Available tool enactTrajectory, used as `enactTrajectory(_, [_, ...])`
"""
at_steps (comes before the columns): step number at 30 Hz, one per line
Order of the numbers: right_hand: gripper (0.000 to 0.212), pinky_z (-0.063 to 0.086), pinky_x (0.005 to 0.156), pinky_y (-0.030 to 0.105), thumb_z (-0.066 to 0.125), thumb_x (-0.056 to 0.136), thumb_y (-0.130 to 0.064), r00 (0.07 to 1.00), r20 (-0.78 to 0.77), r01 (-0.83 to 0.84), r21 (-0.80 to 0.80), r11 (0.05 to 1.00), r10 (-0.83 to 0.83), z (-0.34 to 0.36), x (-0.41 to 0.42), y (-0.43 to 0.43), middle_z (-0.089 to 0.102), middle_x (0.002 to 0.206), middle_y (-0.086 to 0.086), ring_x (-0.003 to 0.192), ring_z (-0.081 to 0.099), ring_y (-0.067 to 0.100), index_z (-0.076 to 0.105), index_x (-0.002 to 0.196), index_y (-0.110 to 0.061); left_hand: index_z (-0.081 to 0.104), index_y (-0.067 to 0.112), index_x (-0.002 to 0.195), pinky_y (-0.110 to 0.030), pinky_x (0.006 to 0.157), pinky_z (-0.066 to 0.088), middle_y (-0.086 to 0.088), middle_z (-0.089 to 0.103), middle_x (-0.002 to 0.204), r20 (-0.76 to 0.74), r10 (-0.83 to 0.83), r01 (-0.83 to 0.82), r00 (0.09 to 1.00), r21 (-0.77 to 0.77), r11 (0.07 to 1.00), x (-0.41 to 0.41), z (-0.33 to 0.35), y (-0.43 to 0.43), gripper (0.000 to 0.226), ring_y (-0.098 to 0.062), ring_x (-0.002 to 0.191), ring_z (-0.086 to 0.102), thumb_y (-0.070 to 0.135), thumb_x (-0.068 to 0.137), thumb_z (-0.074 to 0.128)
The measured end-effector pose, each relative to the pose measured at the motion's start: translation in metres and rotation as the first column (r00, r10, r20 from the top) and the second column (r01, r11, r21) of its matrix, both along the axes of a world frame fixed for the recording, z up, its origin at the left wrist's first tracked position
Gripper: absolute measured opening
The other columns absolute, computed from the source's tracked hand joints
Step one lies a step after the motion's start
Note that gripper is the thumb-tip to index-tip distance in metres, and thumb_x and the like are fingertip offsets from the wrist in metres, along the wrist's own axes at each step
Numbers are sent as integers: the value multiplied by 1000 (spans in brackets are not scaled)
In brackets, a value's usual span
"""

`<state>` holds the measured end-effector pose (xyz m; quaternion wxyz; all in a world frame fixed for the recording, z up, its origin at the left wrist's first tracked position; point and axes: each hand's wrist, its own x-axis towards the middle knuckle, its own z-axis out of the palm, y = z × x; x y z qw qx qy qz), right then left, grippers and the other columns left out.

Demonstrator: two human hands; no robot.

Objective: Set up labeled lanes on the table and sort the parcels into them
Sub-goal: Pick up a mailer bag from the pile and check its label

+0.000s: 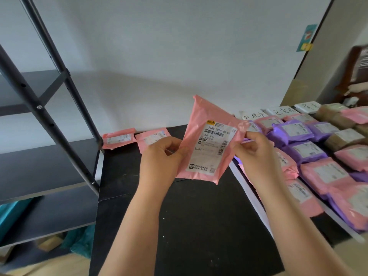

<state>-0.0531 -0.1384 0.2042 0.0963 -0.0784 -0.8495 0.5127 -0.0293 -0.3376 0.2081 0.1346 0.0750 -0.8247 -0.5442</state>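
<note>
Two hands share one parcel here: your left hand [161, 156] pinches the left edge of the pink mailer [209, 142] between thumb and fingers, and your right hand [256, 154] pinches its right edge the same way, so the bag hangs upright in the air above the black table [199, 216], label facing you. It looks light and soft; the plastic film crumples at the top and buckles where you grip, so it will likely flop if you hold one corner only. The film may be slick, so pinch the flat margins beside the shipping label [213, 148] rather than the loose flap, and keep your thumbs off the barcode while you read it. To the right of the mailer, rows of pink and purple parcels [310, 156] already lie under handwritten lane cards [253, 114]. To its left, two pink parcels [135, 138] rest against the wall, near the black shelf frame [49, 120].
</note>
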Motion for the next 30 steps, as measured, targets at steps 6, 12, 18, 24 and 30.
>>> enactTrajectory(6, [36,42,62,24,68,89,-25,992,24,127,-22,992,-126,-23,11,18,69,96,-7,85,65,8,60,124,-18,73,26,91,-25,68,50,14,70,84,79,-74,80,994,-74,994,-12,-23,17,8,-8,80,64,25,93,66])
enactTrajectory(12, [56,40,55,18,70,91,-27,950,21,312,-1,950,-312,-40,38,49,60,78,-6,69,60,4,42,140,-32,73,26,95,-24,68,52,14,70,88,151,-235,245,960,-49,968,-23,-43,54,10,-7,82,65,25,94,64])
enactTrajectory(18, [32,38,57,13,65,94,-32,930,75,359,15,933,-359,-58,69,98,65,87,-14,75,61,-1,61,126,-32,74,25,92,-22,67,49,13,70,86,215,-353,373,911,-62,926,-20,-61,103,9,-5,81,64,23,92,65])
enactTrajectory(24, [13,44,64,23,65,94,-27,901,172,408,-32,912,-397,-88,82,155,66,85,-16,81,63,3,69,105,-35,73,27,92,-17,63,43,15,68,85,311,-418,469,853,-109,877,-14,-80,166,9,-2,79,62,23,93,65])
enactTrajectory(30, [10,51,70,31,66,93,-22,893,255,372,46,927,-371,-113,84,233,71,82,-9,83,68,17,72,88,-28,74,24,92,-23,69,52,11,70,84,376,-362,444,853,-158,882,-10,-109,239,9,-8,80,64,26,91,66])
